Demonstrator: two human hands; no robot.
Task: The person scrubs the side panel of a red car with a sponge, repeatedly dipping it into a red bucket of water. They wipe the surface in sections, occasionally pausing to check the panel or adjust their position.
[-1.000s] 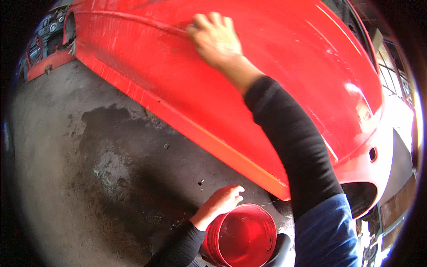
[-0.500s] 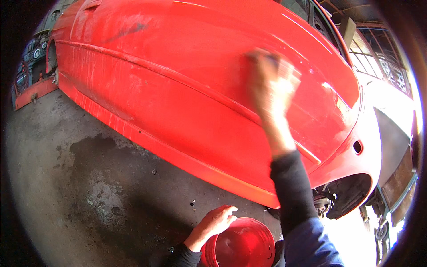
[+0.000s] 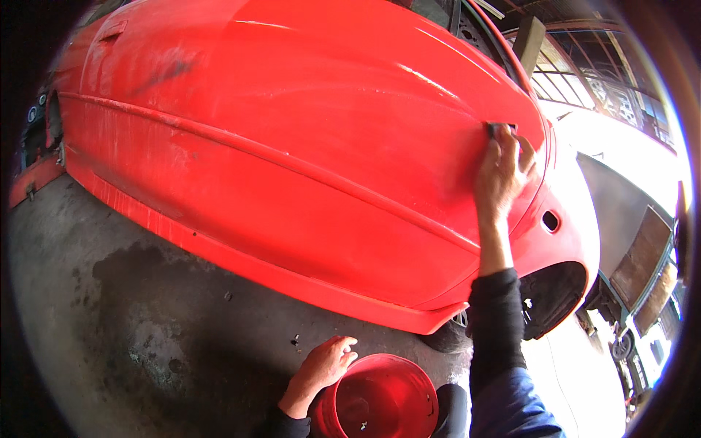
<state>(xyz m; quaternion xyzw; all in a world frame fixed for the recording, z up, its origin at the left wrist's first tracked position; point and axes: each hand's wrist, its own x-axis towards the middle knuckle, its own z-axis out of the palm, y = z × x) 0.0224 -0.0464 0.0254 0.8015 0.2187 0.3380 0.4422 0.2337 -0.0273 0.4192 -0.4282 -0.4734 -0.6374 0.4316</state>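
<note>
A large red car body side (image 3: 292,146) with a long raised trim strip (image 3: 328,181) slopes across the view. My right hand (image 3: 502,171) presses a small dark pad (image 3: 499,130) flat against the red panel near its right end. My fingers are curled over the pad and cover most of it, so its exact kind cannot be made out. Low in the view, my left hand (image 3: 325,365) hangs beside the rim of a red bucket (image 3: 381,359), its fingers loosely apart and holding nothing. A few small pale bits lie inside the bucket.
An open wheel arch (image 3: 555,296) and a tire (image 3: 447,337) are at the right below the panel. The concrete floor (image 3: 66,255) has a dark stain. Framed boards (image 3: 642,259) stand at the far right. A red metal beam (image 3: 35,181) lies at far left.
My right hand has slid the dark pad rightward and slightly down along the panel. The view has shifted a little, and my left hand stays beside the bucket.
</note>
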